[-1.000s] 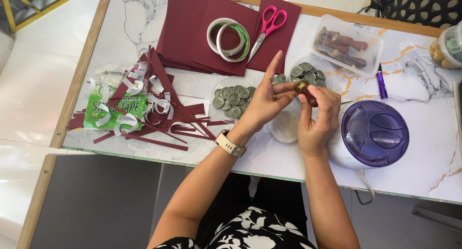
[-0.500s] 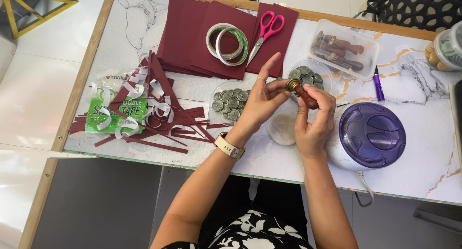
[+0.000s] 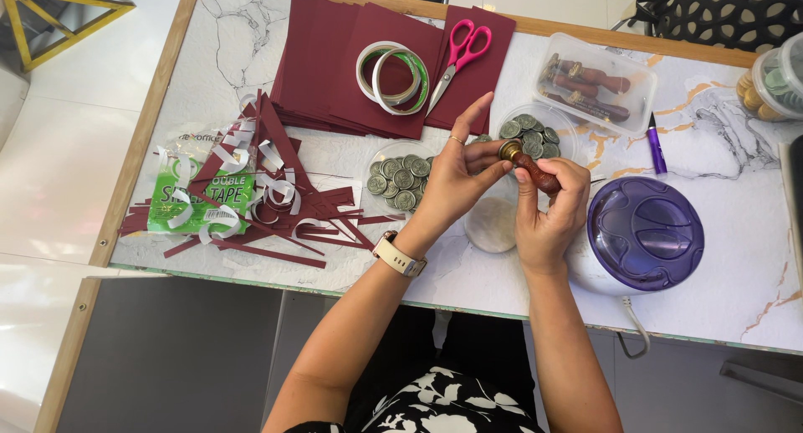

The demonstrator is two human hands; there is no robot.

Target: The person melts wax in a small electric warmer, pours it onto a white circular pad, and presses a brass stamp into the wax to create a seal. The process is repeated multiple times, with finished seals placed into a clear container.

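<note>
Since the earlier frames the hands have hardly shifted; the wax seal stamp [image 3: 527,167] is held in the same spot above the table, and only the left forefinger appears raised a little higher. The stamp's wooden handle is wrapped by the right hand [image 3: 548,211], whose fingers are closed around it, with the brass head pointing up and to the left. That head is pinched between the thumb and middle fingers of the left hand [image 3: 456,178], while its forefinger is stretched free toward the far side.

The stamp is judged rigid and fairly heavy at the metal end, with a smooth turned handle that could slip; a hold on the handle near the head seems safest, and the engraved face is best left untouched. What lies between head and fingertips cannot be made out.

Just beyond the hands a clear dish of green seals [image 3: 530,134] is seen, and a second dish of seals [image 3: 400,180] lies to the left. A white round pad [image 3: 491,225] rests on the marble table [image 3: 251,61] beneath the wrists, and a purple-lidded melting pot [image 3: 642,235] stands to the right. Dark red paper sheets [image 3: 335,56], tape rolls [image 3: 393,76] and pink scissors [image 3: 458,58] lie at the far side.
</note>
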